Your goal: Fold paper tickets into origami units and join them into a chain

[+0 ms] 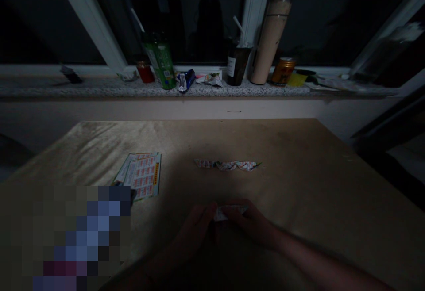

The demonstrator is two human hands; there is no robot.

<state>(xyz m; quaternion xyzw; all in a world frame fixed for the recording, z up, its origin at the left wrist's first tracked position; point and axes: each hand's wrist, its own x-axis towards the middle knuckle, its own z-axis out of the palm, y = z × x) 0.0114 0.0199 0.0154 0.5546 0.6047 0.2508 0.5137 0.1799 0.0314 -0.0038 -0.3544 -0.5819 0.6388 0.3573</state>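
Low over the near middle of the table, both my hands hold a small piece of printed paper (229,212), pale with fine marks. My left hand (201,220) pinches its left end. My right hand (249,218) grips it from the right, with fingers lying across its face. Dim light hides the exact folds. Beyond my hands lie several folded paper pieces (227,165) in a row, printed in small colours and roughly triangular. To the left rests a stack of printed sheets (144,174) with rows of red and white blocks.
A brownish covered table (299,162) spreads before me. On the granite windowsill (206,91) stand a green bottle (162,63), a dark cup with a straw (237,65), a tall beige flask (270,43) and an orange can (283,70). Pixelated blocks cover the lower left.
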